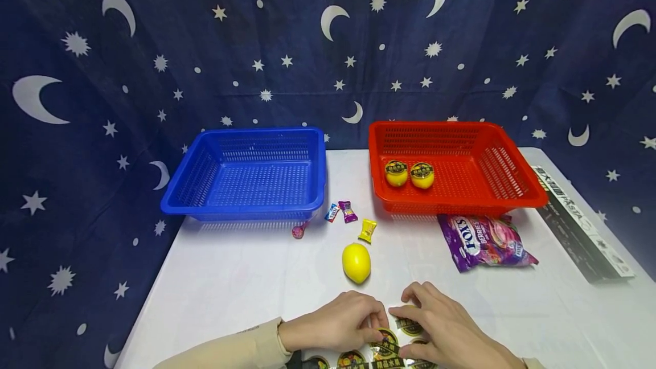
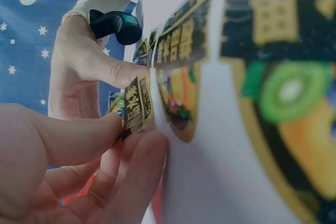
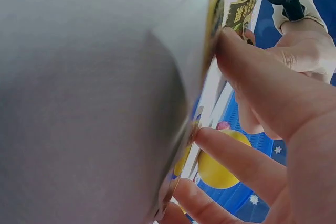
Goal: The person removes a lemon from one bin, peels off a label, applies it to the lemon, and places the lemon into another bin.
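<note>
At the table's near edge lies a sticker sheet (image 1: 381, 355) of round black-and-gold fruit labels. My left hand (image 1: 376, 329) pinches one sticker (image 2: 134, 106) between thumb and fingers, its edge lifted off the sheet. My right hand (image 1: 410, 323) grips the sheet right beside it, with the thumb (image 2: 105, 69) pressed near that sticker. A bare yellow lemon (image 1: 356, 262) lies just beyond the hands and also shows in the right wrist view as the lemon (image 3: 220, 166). Two labelled lemons (image 1: 409, 173) sit in the red basket (image 1: 512, 147).
An empty blue basket (image 1: 179, 198) stands at the back left. Several wrapped candies (image 1: 348, 212) lie between the baskets, and a purple candy bag (image 1: 484, 242) lies in front of the red one. A black pasta box (image 1: 579, 221) runs along the right edge.
</note>
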Available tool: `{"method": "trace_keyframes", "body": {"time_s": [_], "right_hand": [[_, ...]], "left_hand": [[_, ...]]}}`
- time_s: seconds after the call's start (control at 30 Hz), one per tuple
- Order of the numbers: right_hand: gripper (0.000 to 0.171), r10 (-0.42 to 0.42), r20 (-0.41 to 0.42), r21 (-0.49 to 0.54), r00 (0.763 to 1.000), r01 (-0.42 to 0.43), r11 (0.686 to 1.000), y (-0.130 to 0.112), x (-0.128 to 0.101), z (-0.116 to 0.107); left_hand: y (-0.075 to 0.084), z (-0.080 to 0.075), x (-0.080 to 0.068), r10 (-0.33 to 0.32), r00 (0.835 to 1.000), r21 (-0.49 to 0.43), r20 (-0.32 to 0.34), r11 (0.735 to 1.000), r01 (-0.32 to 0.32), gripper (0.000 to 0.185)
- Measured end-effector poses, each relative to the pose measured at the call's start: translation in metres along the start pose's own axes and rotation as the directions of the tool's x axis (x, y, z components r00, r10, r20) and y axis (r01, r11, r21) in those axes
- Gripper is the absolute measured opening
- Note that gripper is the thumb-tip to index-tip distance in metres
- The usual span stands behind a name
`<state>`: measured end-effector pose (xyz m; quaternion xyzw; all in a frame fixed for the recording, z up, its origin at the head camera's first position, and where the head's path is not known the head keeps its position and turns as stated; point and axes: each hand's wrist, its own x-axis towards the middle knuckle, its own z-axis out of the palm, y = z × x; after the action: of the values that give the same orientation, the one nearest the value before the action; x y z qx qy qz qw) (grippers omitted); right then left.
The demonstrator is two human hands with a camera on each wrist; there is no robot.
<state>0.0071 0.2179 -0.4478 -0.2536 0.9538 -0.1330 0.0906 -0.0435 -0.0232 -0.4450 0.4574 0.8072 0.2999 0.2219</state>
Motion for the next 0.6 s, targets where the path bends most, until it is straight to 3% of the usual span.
{"method": "trace_keyframes", "body": {"time_s": [0.3,0.6], "right_hand": [[0.067,0.042,0.051,0.033,0.998,-0.044,0.998,-0.0013,0.0016,-0.0031],[0.067,0.095,0.119,0.027,0.988,-0.099,0.995,-0.0040,0.0033,-0.0050]], "left_hand": [[-0.0048,-0.0042,-0.0015,-0.065,0.996,-0.154,0.056,0.985,0.073,0.004],[-0.0048,-0.0043,-0.0027,-0.089,0.995,-0.126,0.055,0.987,0.095,0.005]]}}
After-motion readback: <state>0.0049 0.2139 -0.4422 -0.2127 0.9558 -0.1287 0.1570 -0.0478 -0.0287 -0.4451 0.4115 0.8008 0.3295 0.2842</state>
